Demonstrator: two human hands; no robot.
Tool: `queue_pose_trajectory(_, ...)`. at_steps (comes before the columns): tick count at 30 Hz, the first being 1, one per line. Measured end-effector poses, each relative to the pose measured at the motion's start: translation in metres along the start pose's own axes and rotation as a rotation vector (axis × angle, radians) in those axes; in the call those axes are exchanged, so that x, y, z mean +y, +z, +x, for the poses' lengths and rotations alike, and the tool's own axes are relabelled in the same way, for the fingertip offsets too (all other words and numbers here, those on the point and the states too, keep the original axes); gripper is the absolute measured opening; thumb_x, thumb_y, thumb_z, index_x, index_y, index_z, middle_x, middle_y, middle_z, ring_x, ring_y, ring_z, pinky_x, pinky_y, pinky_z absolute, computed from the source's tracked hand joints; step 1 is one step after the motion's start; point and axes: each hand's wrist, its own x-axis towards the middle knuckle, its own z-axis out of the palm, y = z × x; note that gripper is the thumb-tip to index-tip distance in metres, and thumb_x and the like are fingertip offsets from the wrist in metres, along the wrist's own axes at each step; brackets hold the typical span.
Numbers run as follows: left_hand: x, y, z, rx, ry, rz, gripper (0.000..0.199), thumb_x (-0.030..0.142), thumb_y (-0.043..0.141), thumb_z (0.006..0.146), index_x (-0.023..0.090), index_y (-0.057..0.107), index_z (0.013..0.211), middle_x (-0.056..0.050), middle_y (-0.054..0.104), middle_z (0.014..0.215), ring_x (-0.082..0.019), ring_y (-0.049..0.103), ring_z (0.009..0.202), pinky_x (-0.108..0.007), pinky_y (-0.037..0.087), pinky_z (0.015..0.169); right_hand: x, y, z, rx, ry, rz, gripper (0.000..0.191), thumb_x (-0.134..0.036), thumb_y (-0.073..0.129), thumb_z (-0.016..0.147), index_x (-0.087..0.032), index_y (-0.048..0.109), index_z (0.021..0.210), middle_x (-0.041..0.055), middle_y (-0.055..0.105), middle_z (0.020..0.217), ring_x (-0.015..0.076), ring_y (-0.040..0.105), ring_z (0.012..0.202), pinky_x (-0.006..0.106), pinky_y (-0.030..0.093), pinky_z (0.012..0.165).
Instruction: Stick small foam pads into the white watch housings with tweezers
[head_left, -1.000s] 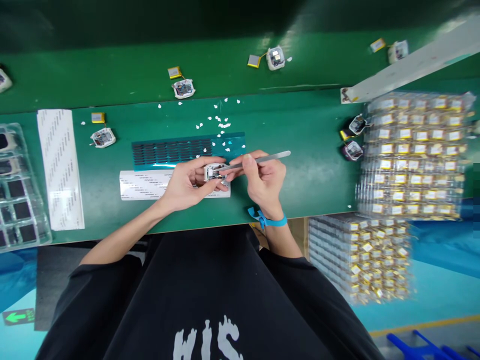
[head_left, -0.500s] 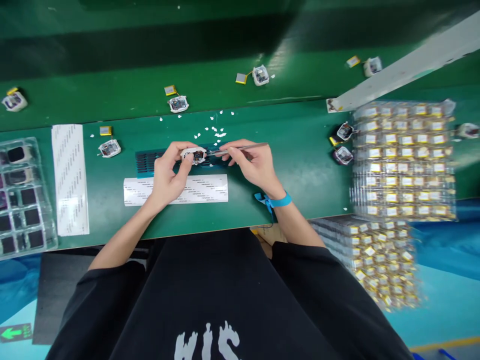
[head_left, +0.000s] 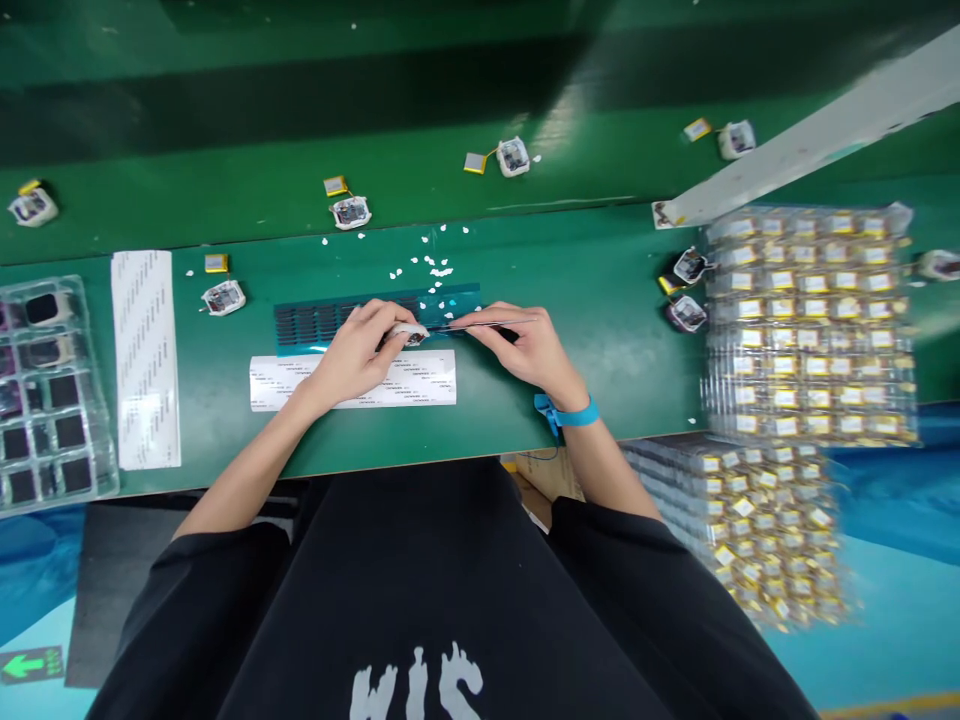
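Note:
My left hand (head_left: 364,350) is closed around a white watch-like casing (head_left: 409,331), now tilted so that only its rim and a little of its dark inside show. Between the thumb and fingers of my right hand (head_left: 517,340) is a pair of thin metal tweezers (head_left: 491,323), their tips pointing left at the casing's edge. Whether the tips touch it I cannot tell. Beneath the hands lies a blue sheet (head_left: 307,325) with rows of dark strips. Nearer to me is a white printed strip (head_left: 427,380). Small white bits (head_left: 439,271) lie scattered beyond my hands.
Open casings with yellow batteries, such as one casing (head_left: 223,297), are spread along the green bench (head_left: 585,300). A clear tray (head_left: 94,440) stands at left beside another white sheet (head_left: 146,360). Stacked battery trays (head_left: 810,330) rise at right, below a slanted white bar (head_left: 810,130).
Both hands have come slightly nearer to me and to the right. The casing has turned from face-up to tilted, and more of the blue sheet shows. Casings on the far strip have shifted slightly.

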Motion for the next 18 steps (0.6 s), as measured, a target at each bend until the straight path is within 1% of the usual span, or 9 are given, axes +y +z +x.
queue_pose_trajectory(2,0.0,-0.002,0.0,-0.059,0.053,0.03,0.028,0.029,0.047,0.109,0.022,0.07,0.122,-0.009,0.076,0.119,-0.027,0.066,0.118,-0.043,0.048,0.101,0.002,0.003,0.0,0.015,-0.012,-0.001,0.02,-0.041,0.068,0.102,-0.034,0.085,0.108,0.0007,0.086,0.11,0.0238,0.08,0.099,0.045,0.062,0.094)
queue_pose_trajectory(4,0.0,-0.002,0.0,-0.102,0.084,0.082,0.031,0.029,0.047,0.109,0.022,0.072,0.125,-0.01,0.075,0.12,-0.029,0.065,0.121,-0.044,0.046,0.1,0.004,0.007,0.0,0.022,-0.038,-0.014,0.019,-0.039,0.068,0.102,-0.034,0.085,0.108,0.0003,0.087,0.109,0.0234,0.08,0.098,0.045,0.063,0.093)
queue_pose_trajectory(8,-0.002,0.001,0.003,-0.126,0.099,0.178,0.032,0.026,0.048,0.108,0.022,0.074,0.126,-0.013,0.074,0.114,-0.032,0.064,0.122,-0.046,0.046,0.096,0.007,0.013,-0.003,0.04,-0.133,-0.076,0.018,-0.034,0.069,0.102,-0.035,0.085,0.109,-0.0003,0.087,0.105,0.0231,0.08,0.092,0.044,0.066,0.087)
queue_pose_trajectory(11,-0.001,0.002,0.005,-0.144,0.124,0.224,0.032,0.025,0.046,0.108,0.022,0.073,0.125,-0.013,0.076,0.109,-0.032,0.064,0.122,-0.048,0.047,0.096,0.003,0.01,0.002,0.141,-0.16,-0.11,0.02,-0.031,0.069,0.101,-0.038,0.084,0.113,-0.0009,0.086,0.111,0.024,0.079,0.097,0.048,0.067,0.09)
queue_pose_trajectory(14,0.01,-0.003,0.004,-0.143,0.174,0.166,0.031,0.026,0.045,0.108,0.022,0.073,0.121,-0.013,0.078,0.113,-0.031,0.065,0.126,-0.052,0.047,0.105,-0.009,0.0,0.014,0.286,-0.148,-0.125,0.021,-0.037,0.066,0.103,-0.04,0.082,0.117,-0.0011,0.084,0.12,0.0262,0.078,0.106,0.053,0.066,0.099)
queue_pose_trajectory(15,0.016,-0.007,0.003,-0.12,0.18,0.089,0.03,0.028,0.045,0.109,0.022,0.072,0.12,-0.012,0.079,0.116,-0.031,0.066,0.128,-0.053,0.047,0.109,-0.015,-0.002,0.019,0.311,-0.14,-0.124,0.021,-0.041,0.066,0.103,-0.04,0.081,0.117,-0.0005,0.083,0.122,0.0274,0.077,0.109,0.055,0.065,0.101)
queue_pose_trajectory(16,0.021,-0.01,0.003,-0.061,0.158,-0.016,0.03,0.03,0.044,0.11,0.023,0.071,0.12,-0.012,0.079,0.119,-0.03,0.067,0.127,-0.053,0.048,0.11,-0.02,-0.003,0.024,0.322,-0.131,-0.119,0.022,-0.044,0.066,0.103,-0.039,0.081,0.117,0.0003,0.082,0.123,0.0287,0.076,0.111,0.057,0.065,0.103)
queue_pose_trajectory(17,0.026,-0.014,0.002,0.03,0.103,-0.138,0.03,0.034,0.043,0.111,0.024,0.069,0.121,-0.011,0.079,0.12,-0.028,0.07,0.123,-0.051,0.05,0.109,-0.025,-0.003,0.028,0.325,-0.122,-0.113,0.023,-0.048,0.066,0.103,-0.039,0.081,0.117,0.001,0.082,0.125,0.0298,0.075,0.114,0.058,0.064,0.104)
queue_pose_trajectory(18,0.028,-0.017,0.002,0.143,0.023,-0.262,0.03,0.038,0.042,0.112,0.025,0.067,0.121,-0.01,0.08,0.118,-0.027,0.073,0.117,-0.049,0.054,0.105,-0.029,-0.002,0.031,0.325,-0.117,-0.107,0.024,-0.05,0.066,0.103,-0.039,0.081,0.117,0.0015,0.081,0.126,0.0306,0.075,0.117,0.059,0.064,0.104)
